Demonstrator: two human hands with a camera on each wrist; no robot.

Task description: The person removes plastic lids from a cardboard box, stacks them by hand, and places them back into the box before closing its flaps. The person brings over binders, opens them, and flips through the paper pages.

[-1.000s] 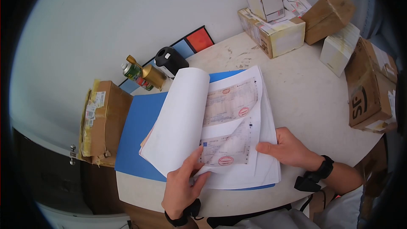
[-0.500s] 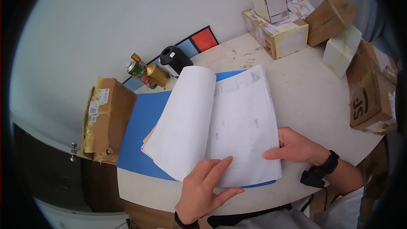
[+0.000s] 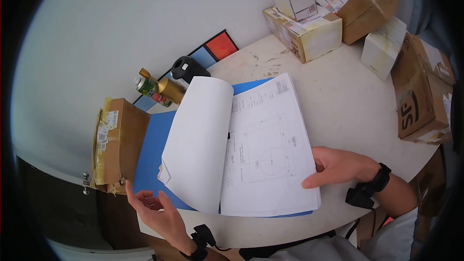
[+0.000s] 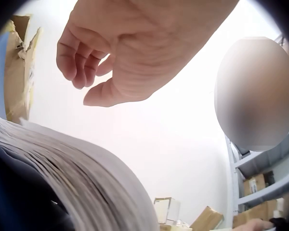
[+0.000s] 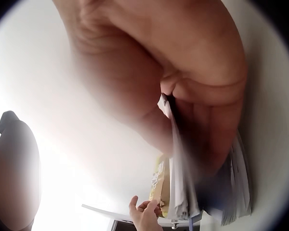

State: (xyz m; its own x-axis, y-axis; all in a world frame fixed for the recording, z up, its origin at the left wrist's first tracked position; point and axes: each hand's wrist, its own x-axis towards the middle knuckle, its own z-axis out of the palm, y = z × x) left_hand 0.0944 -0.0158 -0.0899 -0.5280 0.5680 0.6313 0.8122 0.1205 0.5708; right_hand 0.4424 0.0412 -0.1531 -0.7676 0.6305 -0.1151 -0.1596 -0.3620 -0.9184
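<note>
A thick stack of papers lies in a blue folder (image 3: 151, 137); its left part (image 3: 197, 140) is curled over, and a printed sheet with a line drawing (image 3: 263, 159) faces up on the right. My right hand (image 3: 340, 166) pinches the stack's right edge, thumb on top; in the right wrist view this hand (image 5: 183, 82) has paper sheets (image 5: 180, 187) between thumb and fingers. My left hand (image 3: 162, 217) hovers off the folder's lower left, fingers loosely bent, holding nothing. The left wrist view shows that hand (image 4: 125, 53) above the curved sheets (image 4: 86, 168).
A torn carton (image 3: 126, 140) stands left of the folder. Behind it are a spray can (image 3: 151, 91), a gold container (image 3: 170, 90) and a black holder (image 3: 189, 70). Several boxes, including a brown carton (image 3: 420, 92), line the table's (image 3: 348, 101) back right and right side.
The stamped sheets on the right have given way to a sheet with a drawing. My left hand has moved off the pages to the left. My right hand stays at the stack's edge.
</note>
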